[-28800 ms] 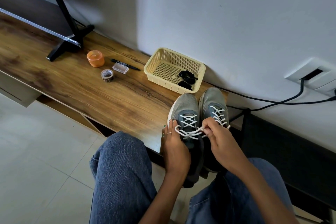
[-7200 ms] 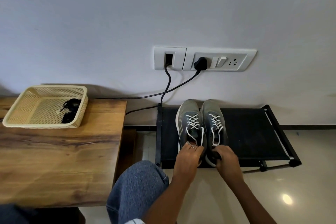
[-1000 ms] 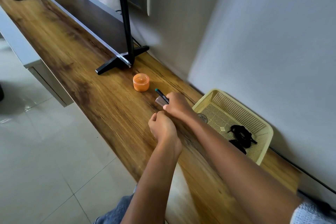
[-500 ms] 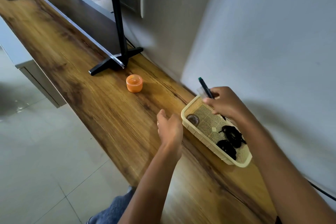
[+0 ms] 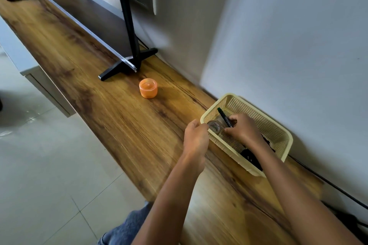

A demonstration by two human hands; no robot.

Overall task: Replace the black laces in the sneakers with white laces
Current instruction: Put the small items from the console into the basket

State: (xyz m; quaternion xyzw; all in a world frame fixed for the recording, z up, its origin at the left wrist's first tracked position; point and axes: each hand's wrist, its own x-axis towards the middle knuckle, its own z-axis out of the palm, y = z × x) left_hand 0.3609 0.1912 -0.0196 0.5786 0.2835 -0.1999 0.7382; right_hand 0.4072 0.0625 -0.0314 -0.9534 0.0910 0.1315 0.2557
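Down into the pale yellow perforated plastic basket (image 5: pixel 277 135) has gone my right hand (image 5: pixel 244 130), which half a second ago hovered above the far rim with the green-capped black marker pen (image 5: pixel 224 117). That hand's fingers are curled round the pen, whose capped end points up and away toward the basket's far corner; a small clear plastic piece (image 5: pixel 221 123) seems to be held along with it, though I cannot tell exactly how. My left hand (image 5: pixel 196 137) has come up against the basket's near rim, fingers curled, and appears to pinch the edge beside the small roll of clear tape (image 5: pixel 214 126) lying inside; whether it grips the rim or the roll I cannot tell. Black shoelaces (image 5: pixel 252 158) lie bundled at the near end of the basket, partly hidden under my right forearm. On the long wood-grain tabletop (image 5: pixel 111 109) the small round orange container (image 5: pixel 148 88) stands alone, well apart from the basket, near the black foot of the television stand (image 5: pixel 127 63). Sneakers and white laces are out of view
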